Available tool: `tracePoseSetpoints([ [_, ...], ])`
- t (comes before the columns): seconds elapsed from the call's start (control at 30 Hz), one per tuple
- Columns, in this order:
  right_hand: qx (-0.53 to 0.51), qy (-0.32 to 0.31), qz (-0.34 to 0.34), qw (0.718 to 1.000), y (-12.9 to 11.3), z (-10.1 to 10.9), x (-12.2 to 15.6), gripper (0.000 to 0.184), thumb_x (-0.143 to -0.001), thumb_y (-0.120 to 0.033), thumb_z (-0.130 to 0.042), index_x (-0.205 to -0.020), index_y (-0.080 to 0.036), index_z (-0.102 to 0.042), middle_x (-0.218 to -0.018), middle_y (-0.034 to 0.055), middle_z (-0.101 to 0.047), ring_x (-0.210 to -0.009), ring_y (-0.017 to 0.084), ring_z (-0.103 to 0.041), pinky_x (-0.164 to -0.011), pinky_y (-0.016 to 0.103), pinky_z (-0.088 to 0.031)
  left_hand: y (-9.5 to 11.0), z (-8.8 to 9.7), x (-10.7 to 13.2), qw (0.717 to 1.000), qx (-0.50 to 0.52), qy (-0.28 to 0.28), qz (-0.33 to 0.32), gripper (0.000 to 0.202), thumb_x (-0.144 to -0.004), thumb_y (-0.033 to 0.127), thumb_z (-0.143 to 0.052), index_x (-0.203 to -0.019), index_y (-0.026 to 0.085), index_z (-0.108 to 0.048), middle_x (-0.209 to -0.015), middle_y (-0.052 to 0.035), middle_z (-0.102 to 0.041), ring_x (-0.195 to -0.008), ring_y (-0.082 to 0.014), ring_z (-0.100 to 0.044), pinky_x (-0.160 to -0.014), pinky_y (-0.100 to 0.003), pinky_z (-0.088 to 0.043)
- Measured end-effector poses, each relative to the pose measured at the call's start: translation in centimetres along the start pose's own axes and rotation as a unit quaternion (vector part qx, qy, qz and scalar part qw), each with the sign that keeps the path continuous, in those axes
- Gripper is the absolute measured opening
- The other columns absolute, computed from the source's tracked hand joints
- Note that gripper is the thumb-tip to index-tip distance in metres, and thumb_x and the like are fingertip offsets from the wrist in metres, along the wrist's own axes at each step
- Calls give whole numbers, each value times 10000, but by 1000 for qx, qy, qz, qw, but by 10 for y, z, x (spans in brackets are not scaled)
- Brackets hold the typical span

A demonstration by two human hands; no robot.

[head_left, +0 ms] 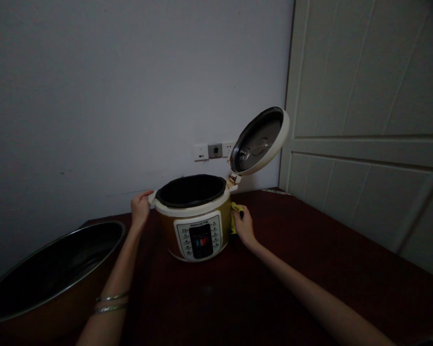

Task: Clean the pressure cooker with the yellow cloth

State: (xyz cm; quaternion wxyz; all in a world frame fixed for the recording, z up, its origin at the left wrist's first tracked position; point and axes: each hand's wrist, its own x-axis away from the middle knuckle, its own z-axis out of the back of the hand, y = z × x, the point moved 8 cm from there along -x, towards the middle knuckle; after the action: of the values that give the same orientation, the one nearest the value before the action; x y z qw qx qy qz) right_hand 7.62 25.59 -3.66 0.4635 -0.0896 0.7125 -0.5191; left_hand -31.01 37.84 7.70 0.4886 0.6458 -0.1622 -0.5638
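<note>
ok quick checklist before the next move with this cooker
1. Lid of the electric pressure cooker: open, tilted back on its hinge: ok
2. Left hand: gripping the cooker's side handle: ok
3. Right hand: holding the yellow cloth against the cooker's side: ok
4. Black inner pot: inside clean: cannot tell, too dark
5. Power cord to the wall socket: connected: cannot tell, no cord visible

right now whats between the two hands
The electric pressure cooker stands between the left hand and the right hand, in the head view.
</note>
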Motion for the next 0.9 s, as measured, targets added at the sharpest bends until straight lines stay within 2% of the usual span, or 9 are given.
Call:
tracePoseSetpoints([
  [0.1, -39, 11, 38, 998, -31, 1, -13, 268, -823, -392, -504, -990, -191, -562, -985, 70, -607, -916, 208, -561, -860, 363, -438, 1, 0, 0, 1000, -4, -2, -10, 386, -590, 261, -407, -781, 131, -717, -808, -90, -712, -839, -233, -639, -812, -330, -483],
  [0.17, -55, 21, 47, 997, -38, 1, -17, 301, -822, -409, -510, -1008, -180, -571, -996, 76, -615, -923, 207, -564, -865, 362, -437, 2, 0, 1, 1000, -10, -1, -10, 389, -593, 259, -403, -783, 129, -716, -805, -89, -711, -828, -230, -638, -807, -328, -483],
  [0.23, -56, 35, 23, 998, -25, 0, -15, 324, -816, -416, -504, -1007, -167, -581, -1007, 93, -628, -932, 215, -571, -875, 375, -436, 4, 1, 2, 1000, -17, 2, -10, 387, -592, 256, -398, -774, 131, -715, -802, -86, -712, -826, -226, -636, -807, -320, -481],
  [0.4, -47, 34, -70, 996, 39, -4, 8, 312, -748, -412, -530, -913, -162, -617, -921, 117, -677, -867, 257, -612, -811, 429, -471, 5, 0, 3, 1000, -23, 2, -1, 424, -590, 265, -384, -809, 113, -714, -771, -94, -703, -780, -230, -633, -769, -320, -483],
  [0.47, -45, 29, -72, 996, 44, -2, 11, 298, -730, -408, -545, -884, -165, -624, -877, 112, -683, -831, 262, -617, -779, 434, -481, 6, 0, 3, 1000, -25, 4, -5, 430, -590, 268, -383, -814, 107, -713, -790, -101, -703, -798, -234, -632, -781, -321, -480],
  [0.53, -47, 27, -64, 996, 32, 0, 7, 297, -739, -405, -548, -901, -168, -627, -886, 103, -683, -826, 251, -615, -779, 421, -482, 7, 1, 4, 1000, -24, 6, -7, 422, -591, 266, -383, -802, 109, -713, -817, -106, -705, -836, -235, -632, -810, -317, -473],
  [0.7, -57, 11, 42, 997, -42, 5, -13, 305, -815, -388, -520, -1011, -170, -602, -997, 96, -649, -906, 218, -587, -843, 371, -452, 6, 0, 4, 1000, -17, 8, -1, 422, -594, 260, -385, -807, 108, -715, -831, -106, -706, -857, -230, -637, -831, -313, -472],
  [0.77, -55, 15, 62, 996, -51, 6, -13, 303, -835, -395, -502, -1023, -172, -582, -999, 92, -638, -916, 213, -580, -844, 362, -448, 5, 0, 4, 1000, -17, 11, -2, 421, -596, 261, -384, -807, 110, -716, -834, -105, -706, -862, -231, -636, -837, -318, -471],
  [0.9, -29, 17, -1, 999, -3, 3, 4, 307, -830, -427, -482, -980, -174, -569, -949, 91, -645, -865, 215, -588, -782, 362, -466, 4, 0, 4, 1000, -14, 11, -4, 404, -602, 263, -390, -800, 123, -713, -840, -98, -707, -885, -241, -631, -848, -331, -470],
])
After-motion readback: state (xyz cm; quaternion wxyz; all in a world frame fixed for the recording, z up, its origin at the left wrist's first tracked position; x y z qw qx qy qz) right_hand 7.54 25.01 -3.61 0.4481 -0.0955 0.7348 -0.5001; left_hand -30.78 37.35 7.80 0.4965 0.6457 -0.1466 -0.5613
